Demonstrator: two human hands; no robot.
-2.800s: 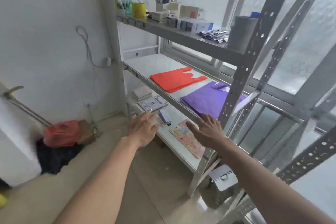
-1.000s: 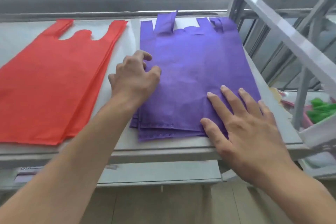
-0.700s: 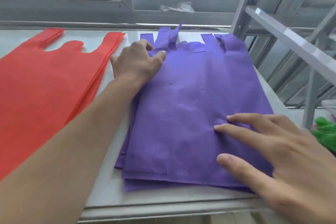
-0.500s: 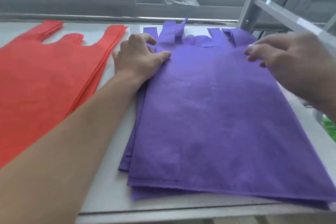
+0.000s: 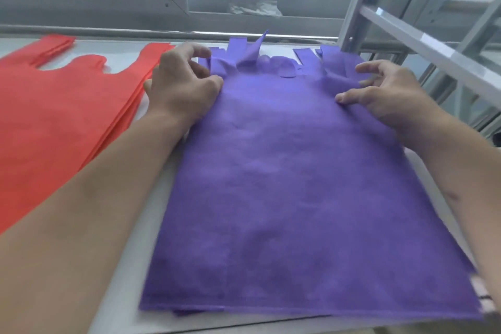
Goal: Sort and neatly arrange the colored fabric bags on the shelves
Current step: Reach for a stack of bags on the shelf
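A head-worn camera looks down at a pale grey metal shelf [image 5: 151, 214] in front of a frosted window.

A stack of flat purple non-woven fabric bags [image 5: 298, 184] fills the centre and lower right of the frame. Its long axis runs from the bottom edge of the frame up toward the window, with the handle straps [image 5: 252, 54] at the far end. Those straps are untidy: one stands up in a peak and others are folded or askew.

A stack of flat red-orange non-woven fabric bags [image 5: 54, 122] lies on the left of the frame, parallel to the purple one and just beside it, with a strip of bare shelf between them.

Both hands are at the far, handle end of the purple stack. The left hand [image 5: 181, 89] sits at the upper left corner of the stack, its fingers curled; it appears to pinch the leftmost strap. The right hand [image 5: 385, 92] is at the upper right corner, fingers spread and bent, with its thumb [image 5: 349, 96] pressing on the fabric and nothing clamped in its grip.

The loose straps lie between the two hands, a little nearer the left one. Judging from this, the coming move is to flatten and line up the straps.
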